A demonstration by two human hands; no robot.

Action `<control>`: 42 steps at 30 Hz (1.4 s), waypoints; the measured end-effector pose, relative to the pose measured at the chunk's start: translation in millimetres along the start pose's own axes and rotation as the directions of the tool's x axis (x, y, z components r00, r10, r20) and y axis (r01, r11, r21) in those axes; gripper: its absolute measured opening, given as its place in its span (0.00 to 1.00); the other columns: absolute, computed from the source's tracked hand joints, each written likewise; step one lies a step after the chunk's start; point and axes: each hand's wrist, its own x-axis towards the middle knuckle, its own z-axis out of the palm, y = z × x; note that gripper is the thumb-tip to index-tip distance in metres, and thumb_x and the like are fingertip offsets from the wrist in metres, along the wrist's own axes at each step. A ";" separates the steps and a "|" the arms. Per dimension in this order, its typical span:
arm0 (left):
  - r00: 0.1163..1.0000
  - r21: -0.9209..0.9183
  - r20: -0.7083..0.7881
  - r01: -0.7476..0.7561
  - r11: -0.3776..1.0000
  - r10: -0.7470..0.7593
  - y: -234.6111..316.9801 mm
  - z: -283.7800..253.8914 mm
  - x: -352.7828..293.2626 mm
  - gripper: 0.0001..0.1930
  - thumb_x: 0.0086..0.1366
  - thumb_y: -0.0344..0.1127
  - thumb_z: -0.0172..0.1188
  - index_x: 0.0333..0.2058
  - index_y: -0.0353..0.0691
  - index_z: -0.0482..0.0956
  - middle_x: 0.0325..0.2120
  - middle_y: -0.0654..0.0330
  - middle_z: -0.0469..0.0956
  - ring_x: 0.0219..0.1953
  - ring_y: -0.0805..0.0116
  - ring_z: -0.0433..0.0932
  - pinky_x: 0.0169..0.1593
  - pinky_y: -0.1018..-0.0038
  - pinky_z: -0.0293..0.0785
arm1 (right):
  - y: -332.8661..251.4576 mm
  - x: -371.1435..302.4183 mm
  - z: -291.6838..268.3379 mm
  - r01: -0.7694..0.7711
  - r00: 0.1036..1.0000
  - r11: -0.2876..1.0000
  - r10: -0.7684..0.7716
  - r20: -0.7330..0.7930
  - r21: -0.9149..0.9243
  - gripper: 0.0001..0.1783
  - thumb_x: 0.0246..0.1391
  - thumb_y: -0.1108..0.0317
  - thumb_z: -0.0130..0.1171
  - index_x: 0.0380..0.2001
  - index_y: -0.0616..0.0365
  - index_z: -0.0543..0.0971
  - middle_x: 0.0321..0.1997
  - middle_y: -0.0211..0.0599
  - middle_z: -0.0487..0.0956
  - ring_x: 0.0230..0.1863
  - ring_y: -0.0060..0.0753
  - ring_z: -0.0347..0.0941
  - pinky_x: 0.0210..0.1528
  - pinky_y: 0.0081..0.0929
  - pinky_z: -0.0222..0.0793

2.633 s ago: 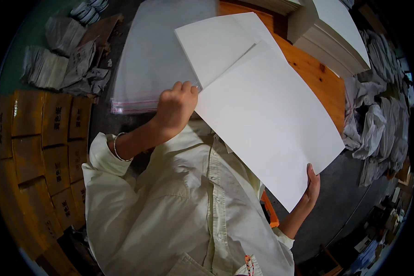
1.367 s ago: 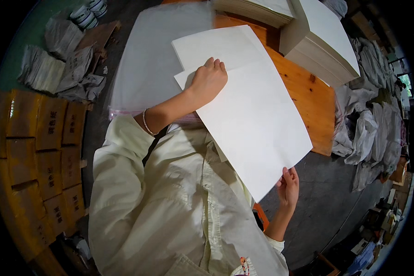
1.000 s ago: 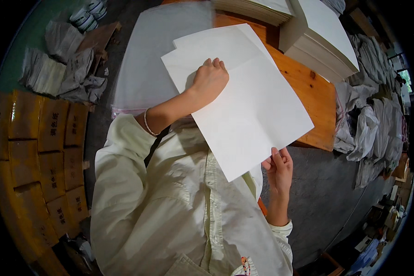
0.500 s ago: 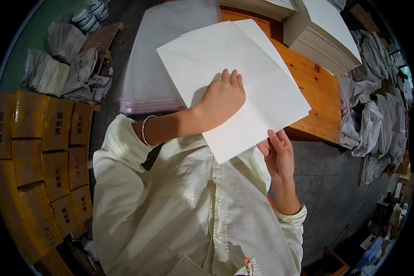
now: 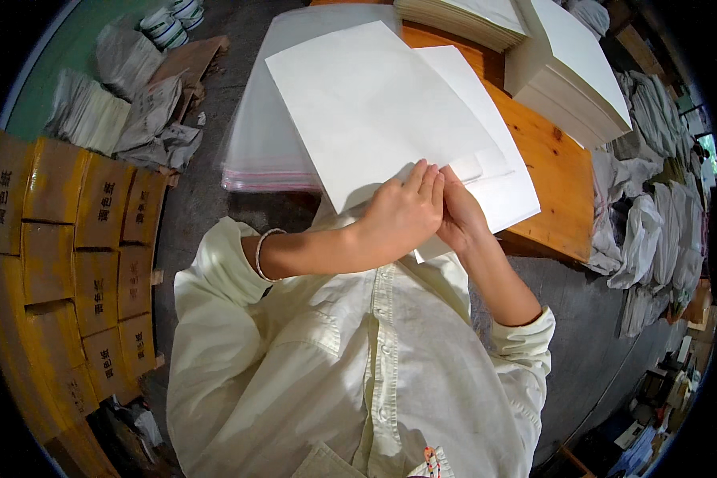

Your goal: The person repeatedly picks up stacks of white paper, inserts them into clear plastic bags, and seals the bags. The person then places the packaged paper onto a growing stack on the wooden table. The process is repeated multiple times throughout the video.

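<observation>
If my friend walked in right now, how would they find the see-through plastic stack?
Find the orange wooden table near the top. At its left, partly hidden behind the white paper, lies a flat plastic stack. Unlike the plain paper, it is clear, with a pinkish stripe along its near edge.

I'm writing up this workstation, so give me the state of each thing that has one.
Top white sheet: askew over the paper beneath
Lower white paper: partly covered
Left hand: on the top sheet, fingers together, grip unclear
Right hand: beside the left, grip unclear
Clear plastic stack: flat, partly covered
Tall paper stack: piled on the table
Brown boxes: stacked, taped
</observation>
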 end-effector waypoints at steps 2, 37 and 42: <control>0.995 -0.077 -0.086 0.041 0.996 -0.047 -6.6 -2.3 -3.2 0.20 0.49 0.32 0.57 0.42 0.28 0.76 0.42 0.50 0.77 0.47 0.59 0.76 0.36 0.75 0.78 | -0.4 16.3 -2.6 -0.036 0.998 0.999 0.035 0.049 0.020 0.12 0.64 0.67 0.42 0.47 0.63 0.65 0.43 0.38 0.71 0.39 0.26 0.73 0.40 0.23 0.76; 0.422 -0.525 0.845 0.534 -0.663 -0.329 -35.5 44.8 -159.3 0.14 0.64 0.38 0.52 0.34 0.33 0.81 0.31 0.59 0.81 0.33 0.75 0.76 0.35 0.77 0.69 | 92.3 27.0 14.8 0.731 0.486 -0.489 -0.118 0.866 -0.476 0.09 0.36 0.72 0.63 0.26 0.57 0.78 0.50 0.31 0.75 0.52 0.38 0.67 0.47 0.32 0.64; 0.373 -0.527 0.848 0.525 -0.668 -0.376 -39.9 47.8 -157.3 0.15 0.64 0.38 0.51 0.34 0.32 0.81 0.33 0.58 0.81 0.35 0.73 0.76 0.37 0.75 0.72 | 66.7 15.6 7.1 0.779 0.538 -0.309 -0.119 0.834 -0.546 0.06 0.38 0.72 0.63 0.25 0.55 0.78 0.50 0.32 0.75 0.54 0.38 0.67 0.52 0.33 0.63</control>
